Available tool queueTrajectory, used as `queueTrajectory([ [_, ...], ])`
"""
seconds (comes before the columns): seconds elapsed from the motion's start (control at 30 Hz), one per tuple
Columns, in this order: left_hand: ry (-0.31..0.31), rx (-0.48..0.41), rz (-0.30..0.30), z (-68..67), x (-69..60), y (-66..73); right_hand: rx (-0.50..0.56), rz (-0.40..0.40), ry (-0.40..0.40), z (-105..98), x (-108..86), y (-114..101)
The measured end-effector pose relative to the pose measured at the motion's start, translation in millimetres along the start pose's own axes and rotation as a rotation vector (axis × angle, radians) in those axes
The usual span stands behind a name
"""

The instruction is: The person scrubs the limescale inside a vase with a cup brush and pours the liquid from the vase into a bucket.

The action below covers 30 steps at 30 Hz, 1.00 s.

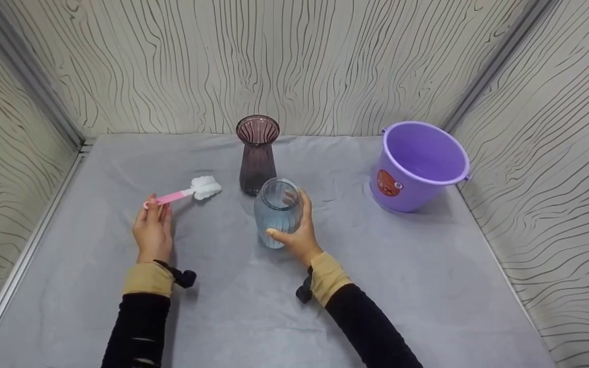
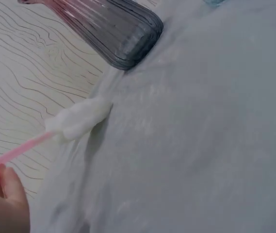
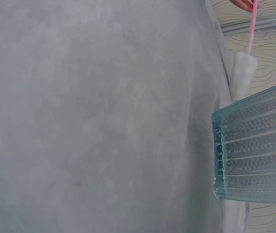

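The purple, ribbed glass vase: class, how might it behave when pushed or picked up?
The purple, ribbed glass vase is probably stiff and fragile, being see-through and glassy. Its tall shape could tip if pushed near the top. Its shiny surface may be slippery.

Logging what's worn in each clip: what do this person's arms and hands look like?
Long black sleeves meet tan cuffs on both arms, each with a small black wrist camera. The hands are bare, without gloves.

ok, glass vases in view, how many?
2. The blue vase is gripped in the right hand; the purple vase stands on the gray cloth behind it, toward the back wall.
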<state>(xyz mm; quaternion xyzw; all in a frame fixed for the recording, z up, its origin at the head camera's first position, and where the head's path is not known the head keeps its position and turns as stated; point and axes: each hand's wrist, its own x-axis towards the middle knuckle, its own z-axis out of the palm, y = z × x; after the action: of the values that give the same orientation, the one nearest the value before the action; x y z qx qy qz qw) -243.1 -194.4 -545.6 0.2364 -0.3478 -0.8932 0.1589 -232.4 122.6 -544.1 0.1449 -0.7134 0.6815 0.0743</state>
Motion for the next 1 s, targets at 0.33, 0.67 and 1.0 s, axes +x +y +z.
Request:
queueTrajectory([
  [0.33,0.087,-0.190,0.017,7.9,-9.1,4.9,0.002,0.025,-0.007,-2,1.8,24],
  [0.67,0.079,-0.224,0.133,12.6,-12.3,14.9,-0.005,-0.005,-0.001,-3,2.0,25],
  [1.0,0.067,-0.373,0.254,26.3,-18.6,18.5,-0.039,0.005,0.001,-3,1.1,26],
])
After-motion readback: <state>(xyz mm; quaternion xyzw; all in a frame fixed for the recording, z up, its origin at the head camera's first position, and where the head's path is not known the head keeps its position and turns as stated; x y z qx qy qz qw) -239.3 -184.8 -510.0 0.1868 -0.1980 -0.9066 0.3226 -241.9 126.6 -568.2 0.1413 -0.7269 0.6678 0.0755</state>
